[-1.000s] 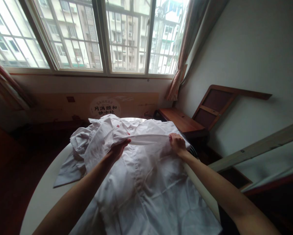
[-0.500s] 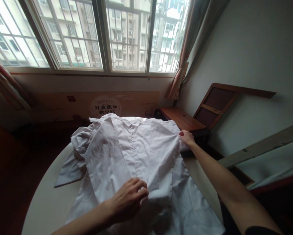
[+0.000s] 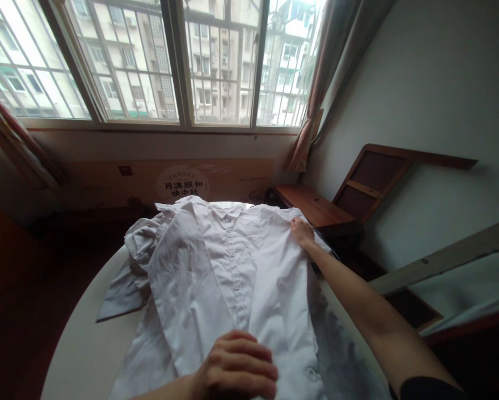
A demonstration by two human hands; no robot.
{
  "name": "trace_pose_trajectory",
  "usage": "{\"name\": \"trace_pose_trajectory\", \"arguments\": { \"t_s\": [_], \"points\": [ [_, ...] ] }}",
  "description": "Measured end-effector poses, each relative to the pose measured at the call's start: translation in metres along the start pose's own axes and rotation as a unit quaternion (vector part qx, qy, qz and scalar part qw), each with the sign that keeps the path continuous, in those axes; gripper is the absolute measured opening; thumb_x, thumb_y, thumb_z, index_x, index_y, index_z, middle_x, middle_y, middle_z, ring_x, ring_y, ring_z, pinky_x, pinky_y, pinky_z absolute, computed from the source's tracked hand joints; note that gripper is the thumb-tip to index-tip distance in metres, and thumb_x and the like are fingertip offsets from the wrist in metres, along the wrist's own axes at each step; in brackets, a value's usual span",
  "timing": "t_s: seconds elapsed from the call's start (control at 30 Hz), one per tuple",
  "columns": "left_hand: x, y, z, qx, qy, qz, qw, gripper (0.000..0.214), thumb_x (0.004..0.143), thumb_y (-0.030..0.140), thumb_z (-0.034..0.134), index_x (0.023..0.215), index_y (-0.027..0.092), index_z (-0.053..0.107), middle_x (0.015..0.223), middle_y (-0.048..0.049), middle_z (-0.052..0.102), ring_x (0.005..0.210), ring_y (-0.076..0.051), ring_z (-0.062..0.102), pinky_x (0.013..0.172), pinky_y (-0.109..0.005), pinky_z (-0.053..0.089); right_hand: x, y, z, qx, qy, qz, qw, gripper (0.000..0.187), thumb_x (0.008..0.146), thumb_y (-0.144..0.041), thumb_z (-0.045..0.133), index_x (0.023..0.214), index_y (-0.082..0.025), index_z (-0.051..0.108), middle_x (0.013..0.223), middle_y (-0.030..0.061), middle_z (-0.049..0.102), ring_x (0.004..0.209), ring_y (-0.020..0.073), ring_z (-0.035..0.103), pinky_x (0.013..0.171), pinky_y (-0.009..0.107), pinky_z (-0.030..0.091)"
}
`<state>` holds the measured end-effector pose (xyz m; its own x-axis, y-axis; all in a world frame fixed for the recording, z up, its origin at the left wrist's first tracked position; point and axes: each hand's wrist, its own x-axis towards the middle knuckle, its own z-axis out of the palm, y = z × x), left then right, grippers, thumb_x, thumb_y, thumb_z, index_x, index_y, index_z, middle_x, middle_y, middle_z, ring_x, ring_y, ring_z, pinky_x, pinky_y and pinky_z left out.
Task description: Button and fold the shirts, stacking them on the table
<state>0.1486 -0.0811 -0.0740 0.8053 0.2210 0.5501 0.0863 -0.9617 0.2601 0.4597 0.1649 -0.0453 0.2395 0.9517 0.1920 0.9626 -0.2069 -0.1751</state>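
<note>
A white button-up shirt [image 3: 216, 266] lies front up over a round pale table [image 3: 78, 328], its collar at the far side and a row of buttons down the middle. Creased cloth is bunched at its left shoulder and sleeve. My right hand [image 3: 302, 232] is closed on the fabric near the far right shoulder, fingertips bent into the cloth. Low in the middle, my left hand [image 3: 238, 364] has its fingers curled together over the front of the shirt; the fingertips grip cloth near the bottom edge of the view. Part of the shirt's lower end is out of view.
Behind the table stands a low wall with a printed banner [image 3: 224, 172] beneath a barred window [image 3: 220, 66]. A wooden bench [image 3: 311, 205] and a wooden frame [image 3: 366, 178] are at the right. Dark cord [image 3: 328, 247] shows by the table's right edge.
My right hand has shifted left and inward along the shirt's shoulder. My left hand has come nearer and lower, and the right front panel now lies smoother and more spread.
</note>
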Motion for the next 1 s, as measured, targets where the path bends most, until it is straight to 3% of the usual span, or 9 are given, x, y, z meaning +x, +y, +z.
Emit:
{"name": "trace_pose_trajectory", "arguments": {
  "t_s": [0.2,0.33,0.4,0.47,0.53,0.6,0.7,0.87,1.0],
  "points": [
    [-0.012,0.001,0.008,-0.056,-0.156,0.029,0.986,0.030,0.099,0.034,0.031,0.102,0.025,0.060,0.117,0.0054,0.066,0.115,-0.009,0.054,0.108,-0.023,0.028,0.004,0.017,0.000,-0.028,-0.043,0.052,0.997,0.041,0.093,-0.039,0.035,0.114,-0.010,0.056,0.111,0.0202,0.061,0.105,0.0316,0.056,0.085,0.041,0.040],
    [-0.001,-0.005,0.004,-0.063,-0.143,-0.006,0.988,0.032,0.096,0.042,0.034,0.110,0.024,0.057,0.113,0.0025,0.068,0.110,-0.010,0.056,0.101,-0.022,0.035,0.001,0.016,-0.004,-0.083,0.050,0.049,0.994,0.038,0.091,-0.029,0.037,0.114,-0.005,0.056,0.122,0.0246,0.053,0.115,0.0357,0.047,0.093,0.046,0.035],
    [0.009,-0.007,0.008,-0.009,-0.116,-0.043,0.992,0.043,0.092,0.052,0.039,0.119,0.023,0.053,0.119,-0.0021,0.064,0.117,-0.016,0.053,0.102,-0.029,0.036,-0.001,0.001,-0.001,-0.084,0.102,-0.021,0.991,0.042,0.092,-0.030,0.034,0.123,-0.005,0.051,0.132,0.0235,0.046,0.123,0.0339,0.040,0.099,0.045,0.030],
    [0.014,-0.011,0.020,0.077,-0.097,-0.051,0.991,0.054,0.088,0.057,0.042,0.130,0.024,0.046,0.132,-0.0062,0.055,0.125,-0.025,0.046,0.104,-0.039,0.035,-0.004,-0.021,0.009,-0.075,0.101,-0.133,0.983,0.052,0.093,-0.039,0.032,0.134,-0.008,0.041,0.143,0.0193,0.036,0.133,0.0307,0.028,0.106,0.043,0.022],
    [0.013,-0.015,0.038,0.163,-0.087,-0.027,0.982,0.055,0.089,0.053,0.043,0.138,0.029,0.037,0.141,-0.0062,0.046,0.127,-0.029,0.043,0.103,-0.046,0.035,-0.007,-0.039,0.025,-0.075,0.027,-0.239,0.968,0.062,0.092,-0.051,0.030,0.142,-0.013,0.033,0.150,0.0136,0.028,0.139,0.0271,0.019,0.111,0.042,0.013],
    [0.006,-0.019,0.056,0.229,-0.072,0.003,0.971,0.052,0.089,0.051,0.045,0.138,0.036,0.036,0.145,-0.0038,0.040,0.127,-0.032,0.043,0.101,-0.050,0.036,-0.005,-0.050,0.040,-0.076,-0.075,-0.277,0.955,0.068,0.091,-0.058,0.025,0.145,-0.017,0.029,0.152,0.0100,0.024,0.141,0.0249,0.015,0.113,0.042,0.009],
    [-0.006,-0.022,0.075,0.280,-0.046,0.029,0.959,0.052,0.087,0.054,0.046,0.137,0.042,0.037,0.148,-0.0003,0.034,0.126,-0.035,0.043,0.099,-0.052,0.039,0.008,-0.054,0.054,-0.069,-0.140,-0.232,0.960,0.070,0.091,-0.060,0.017,0.147,-0.019,0.021,0.154,0.0085,0.018,0.142,0.0232,0.011,0.113,0.046,0.006],
    [-0.012,-0.020,0.081,0.283,-0.072,0.023,0.956,0.044,0.089,0.052,0.044,0.133,0.046,0.042,0.150,0.0061,0.031,0.128,-0.038,0.040,0.098,-0.055,0.041,0.036,-0.063,0.061,-0.081,-0.120,-0.112,0.983,0.073,0.089,-0.063,0.017,0.148,-0.021,0.016,0.156,0.0077,0.010,0.142,0.0265,0.003,0.110,0.053,-0.003],
    [-0.014,-0.016,0.073,0.260,-0.118,0.029,0.958,0.040,0.094,0.045,0.037,0.132,0.039,0.046,0.152,0.0112,0.022,0.131,-0.036,0.036,0.097,-0.050,0.044,0.044,-0.076,0.058,-0.069,-0.111,0.022,0.991,0.076,0.088,-0.064,0.012,0.149,-0.018,0.015,0.155,0.0126,0.008,0.141,0.0325,0.003,0.108,0.056,0.001]
  ]
}}
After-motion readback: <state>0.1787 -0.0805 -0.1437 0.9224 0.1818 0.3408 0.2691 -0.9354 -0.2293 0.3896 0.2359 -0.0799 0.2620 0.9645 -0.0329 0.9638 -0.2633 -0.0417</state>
